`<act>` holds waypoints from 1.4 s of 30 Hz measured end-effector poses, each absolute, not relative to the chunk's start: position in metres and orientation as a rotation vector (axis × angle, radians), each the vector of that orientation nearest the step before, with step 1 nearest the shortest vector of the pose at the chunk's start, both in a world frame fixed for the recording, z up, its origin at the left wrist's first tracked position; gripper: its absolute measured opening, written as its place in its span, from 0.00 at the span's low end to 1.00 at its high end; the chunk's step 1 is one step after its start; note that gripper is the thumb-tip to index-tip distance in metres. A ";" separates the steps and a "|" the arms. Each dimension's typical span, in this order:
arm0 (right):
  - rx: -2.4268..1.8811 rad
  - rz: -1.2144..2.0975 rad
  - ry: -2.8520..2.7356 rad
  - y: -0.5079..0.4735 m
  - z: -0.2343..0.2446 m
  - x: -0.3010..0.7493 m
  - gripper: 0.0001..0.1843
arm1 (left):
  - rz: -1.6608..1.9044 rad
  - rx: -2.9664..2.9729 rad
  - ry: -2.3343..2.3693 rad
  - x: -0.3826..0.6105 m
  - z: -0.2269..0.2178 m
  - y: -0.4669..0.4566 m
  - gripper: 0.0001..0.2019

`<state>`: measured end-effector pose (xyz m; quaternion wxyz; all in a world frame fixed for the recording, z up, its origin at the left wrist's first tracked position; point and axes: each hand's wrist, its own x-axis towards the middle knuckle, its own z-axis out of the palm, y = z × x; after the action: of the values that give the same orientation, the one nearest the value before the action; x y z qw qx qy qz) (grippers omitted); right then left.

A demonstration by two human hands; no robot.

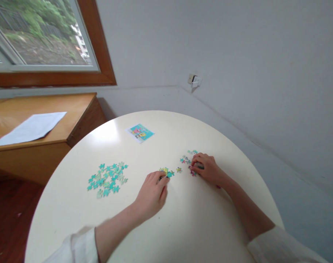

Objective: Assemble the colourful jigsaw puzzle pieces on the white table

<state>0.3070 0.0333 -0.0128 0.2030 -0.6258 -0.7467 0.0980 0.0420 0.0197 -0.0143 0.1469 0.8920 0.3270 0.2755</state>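
Curling over yellow-and-teal jigsaw pieces (165,170), left hand (152,191); beside pink pieces (193,173), right hand (209,168); each grip's hold unclear

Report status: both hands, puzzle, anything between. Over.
Left hand at yellow pieces. Right hand at pink pieces. Lone piece between them. Teal pieces spread left.

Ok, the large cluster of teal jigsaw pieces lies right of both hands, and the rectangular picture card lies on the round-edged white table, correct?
Not quite: the head view shows the large cluster of teal jigsaw pieces to the left of the left hand and right hand. The rectangular picture card is on the round-edged white table.
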 end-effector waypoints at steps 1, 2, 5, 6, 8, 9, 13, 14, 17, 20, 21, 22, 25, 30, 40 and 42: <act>-1.743 0.278 -2.089 0.034 -0.013 0.308 0.06 | 0.793 2.564 0.945 0.042 -0.014 0.020 0.13; -1.741 0.281 -2.092 0.034 -0.014 0.308 0.06 | 0.793 2.561 0.947 0.042 -0.015 0.020 0.13; -1.745 0.282 -2.089 0.034 -0.013 0.308 0.07 | 0.789 2.558 0.949 0.042 -0.015 0.019 0.14; -1.745 0.282 -2.086 0.034 -0.013 0.308 0.07 | 0.792 2.557 0.948 0.042 -0.015 0.020 0.14; -1.737 0.281 -2.084 0.033 -0.013 0.308 0.07 | 0.798 2.554 0.947 0.042 -0.015 0.020 0.14; -1.732 0.284 -2.084 0.033 -0.013 0.307 0.07 | 0.798 2.555 0.947 0.042 -0.015 0.020 0.14; -1.747 0.336 -2.057 0.034 -0.013 0.307 0.07 | 0.785 2.574 0.942 0.042 -0.016 0.020 0.14; -1.757 0.351 -2.044 0.034 -0.013 0.307 0.07 | 0.784 2.578 0.940 0.041 -0.016 0.020 0.14; -1.773 0.390 -2.015 0.034 -0.013 0.307 0.06 | 0.793 2.577 0.936 0.041 -0.017 0.020 0.13; -1.778 0.439 -1.997 0.034 -0.011 0.306 0.05 | 0.812 2.571 0.937 0.042 -0.017 0.020 0.13; -1.780 0.453 -1.993 0.034 -0.010 0.306 0.05 | 0.816 2.570 0.937 0.042 -0.017 0.020 0.13; -1.780 0.466 -1.991 0.034 -0.010 0.306 0.05 | 0.820 2.568 0.936 0.042 -0.018 0.020 0.13; -1.779 0.491 -1.985 0.033 -0.008 0.305 0.05 | 0.821 2.559 0.938 0.042 -0.018 0.020 0.14; -1.765 0.491 -1.972 0.032 -0.007 0.302 0.05 | 0.805 2.564 0.942 0.041 -0.018 0.020 0.14; -1.775 0.445 -1.993 0.033 -0.011 0.303 0.05 | 0.855 2.525 0.942 0.042 -0.018 0.020 0.13; -1.777 0.435 -2.007 0.033 -0.011 0.302 0.04 | 0.866 2.512 0.936 0.041 -0.019 0.020 0.13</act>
<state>0.3022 0.0329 -0.0106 0.2113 -0.6394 -0.7225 0.1565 0.0415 0.0204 -0.0189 0.1615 0.8800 0.3279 0.3033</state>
